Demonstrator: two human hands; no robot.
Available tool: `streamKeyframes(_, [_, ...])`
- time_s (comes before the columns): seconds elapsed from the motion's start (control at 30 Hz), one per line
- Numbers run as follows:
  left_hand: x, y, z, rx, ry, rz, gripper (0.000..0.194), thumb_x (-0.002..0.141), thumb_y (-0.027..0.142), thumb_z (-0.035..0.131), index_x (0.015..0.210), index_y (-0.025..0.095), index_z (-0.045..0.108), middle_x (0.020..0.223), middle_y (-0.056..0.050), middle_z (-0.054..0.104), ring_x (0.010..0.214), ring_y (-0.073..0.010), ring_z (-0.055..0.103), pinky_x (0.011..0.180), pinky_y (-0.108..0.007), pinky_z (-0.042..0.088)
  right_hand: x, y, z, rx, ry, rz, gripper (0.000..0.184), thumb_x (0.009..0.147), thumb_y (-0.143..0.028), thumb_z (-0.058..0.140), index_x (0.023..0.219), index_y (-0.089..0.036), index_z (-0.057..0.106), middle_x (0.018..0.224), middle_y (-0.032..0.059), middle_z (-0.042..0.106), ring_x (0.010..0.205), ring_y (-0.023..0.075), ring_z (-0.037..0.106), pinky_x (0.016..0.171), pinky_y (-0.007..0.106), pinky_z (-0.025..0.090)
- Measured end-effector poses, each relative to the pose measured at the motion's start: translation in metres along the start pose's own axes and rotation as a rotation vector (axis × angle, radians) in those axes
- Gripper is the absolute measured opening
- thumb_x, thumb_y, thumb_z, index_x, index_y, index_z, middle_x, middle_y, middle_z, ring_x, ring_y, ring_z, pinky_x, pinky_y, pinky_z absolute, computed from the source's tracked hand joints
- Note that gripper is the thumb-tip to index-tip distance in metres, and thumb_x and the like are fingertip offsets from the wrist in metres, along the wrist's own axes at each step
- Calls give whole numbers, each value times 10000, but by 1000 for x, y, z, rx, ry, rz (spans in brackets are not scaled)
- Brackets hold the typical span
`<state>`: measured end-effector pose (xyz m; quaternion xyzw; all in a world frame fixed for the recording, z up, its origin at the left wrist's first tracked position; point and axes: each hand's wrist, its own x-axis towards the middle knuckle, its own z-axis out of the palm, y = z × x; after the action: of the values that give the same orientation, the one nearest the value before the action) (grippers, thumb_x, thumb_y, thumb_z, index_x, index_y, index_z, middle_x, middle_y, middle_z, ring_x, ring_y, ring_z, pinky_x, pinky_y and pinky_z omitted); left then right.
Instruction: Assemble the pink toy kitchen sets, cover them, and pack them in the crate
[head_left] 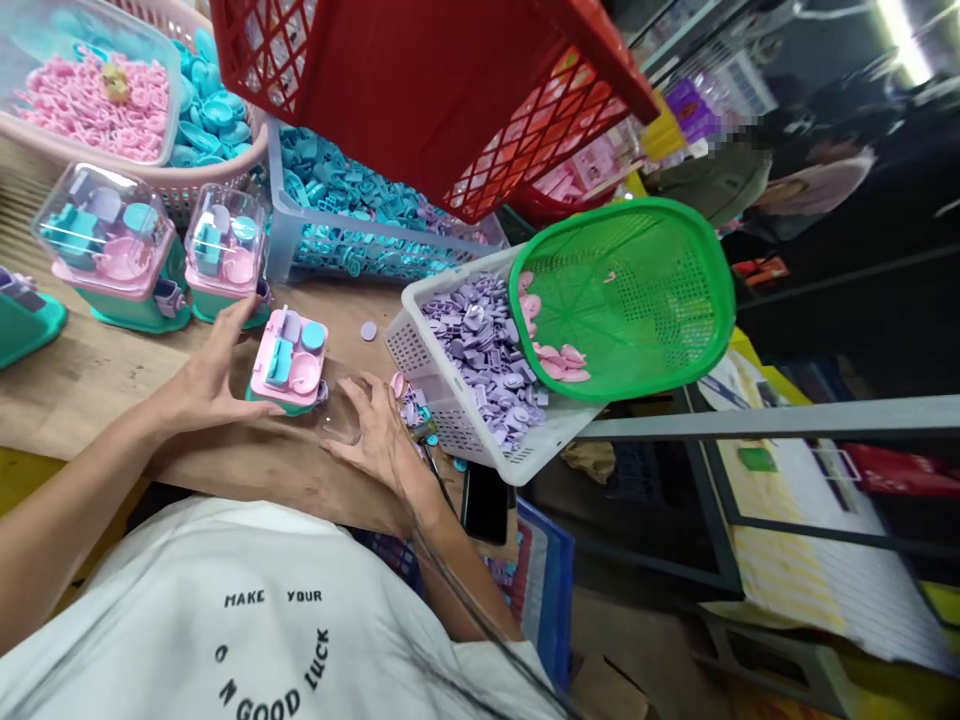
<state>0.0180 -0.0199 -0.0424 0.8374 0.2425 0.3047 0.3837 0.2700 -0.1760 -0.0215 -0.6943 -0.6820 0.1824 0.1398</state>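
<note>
In the head view, the uncovered toy set [279,392], a pink top with purple and teal parts on a green base, sits on the tabletop [225,455] between the hands. The left hand's [204,385] grip is spread, its thumb at the set's near edge and its fingers by the smaller covered set [225,250]. The right hand's [384,440] grip curls round a clear cover [341,418] just beside the uncovered toy set. Beyond the right hand, a white basket [442,420] holds purple pieces [487,350], with a green basket [637,365] tilted over its edge.
</note>
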Motion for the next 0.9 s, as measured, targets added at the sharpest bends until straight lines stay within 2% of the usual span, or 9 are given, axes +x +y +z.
streamKeyframes(0.07, [5, -9, 5, -37, -70, -7, 1248, 788, 656, 773, 1653, 158, 23, 1690, -219, 194, 1547, -420, 268, 1259, -651, 269, -2, -2, -20, 76, 48, -41, 816, 718, -318, 879, 1443, -260, 510, 1425, 138, 423, 1400, 332, 472, 1212, 533, 424])
streamKeyframes(0.13, [9, -13, 15, -85, -110, -54, 1251, 799, 662, 756, 1656, 173, -14, 1696, -201, 199, 1551, -414, 267, 1267, -647, 244, -2, -8, -49, 145, 148, -99, 838, 702, -331, 871, 1442, -313, 479, 1422, 106, 395, 1394, 325, 472, 1188, 536, 457])
streamKeyframes(0.2, [12, -9, 28, -114, -105, -74, 1276, 759, 649, 794, 1653, 163, 24, 1677, -211, 221, 1551, -416, 260, 1270, -627, 244, 3, -21, -77, 157, 221, -178, 882, 694, -362, 865, 1462, -357, 431, 1462, 92, 350, 1442, 354, 413, 1180, 575, 456])
streamKeyframes(0.3, [13, 4, 49, -134, -27, -40, 1250, 707, 594, 844, 1627, 146, 126, 1613, -231, 287, 1523, -409, 293, 1256, -601, 279, 23, -45, -99, 103, 141, -295, 900, 698, -337, 857, 1478, -385, 410, 1516, 79, 296, 1479, 379, 359, 1168, 587, 463])
streamKeyframes(0.43, [10, 17, 68, -172, 57, 17, 1051, 734, 510, 821, 1558, 158, 270, 1501, -196, 419, 1438, -376, 400, 1214, -573, 352, 55, -62, -93, 20, -79, -418, 866, 710, -287, 840, 1470, -382, 435, 1498, 75, 315, 1463, 351, 374, 1185, 568, 445])
streamKeyframes(0.53, [7, 15, 75, -198, 101, 43, 1035, 701, 490, 830, 1538, 185, 302, 1495, -176, 435, 1421, -380, 415, 1200, -575, 365, 64, -61, -83, -37, -171, -445, 852, 732, -312, 835, 1483, -350, 435, 1478, 100, 348, 1454, 354, 374, 1193, 574, 425])
streamKeyframes(0.7, [3, 6, 86, -183, 158, 50, 1141, 668, 506, 851, 1580, 192, 242, 1524, -196, 421, 1411, -393, 436, 1183, -581, 378, 64, -52, -77, -22, -237, -432, 844, 739, -326, 825, 1491, -340, 443, 1481, 105, 351, 1448, 350, 393, 1186, 554, 439])
streamKeyframes(0.8, [2, 3, 90, -175, 170, 35, 1224, 627, 535, 866, 1597, 175, 212, 1527, -213, 426, 1415, -416, 432, 1180, -592, 375, 64, -46, -74, 8, -215, -456, 847, 728, -287, 821, 1486, -355, 450, 1478, 96, 358, 1426, 333, 424, 1182, 548, 447])
streamKeyframes(0.9, [1, 2, 91, -173, 127, 3, 1232, 640, 581, 840, 1604, 170, 193, 1531, -218, 430, 1416, -417, 436, 1175, -592, 381, 66, -40, -71, 39, -176, -489, 860, 706, -293, 838, 1479, -357, 467, 1451, 91, 376, 1402, 328, 442, 1171, 548, 455])
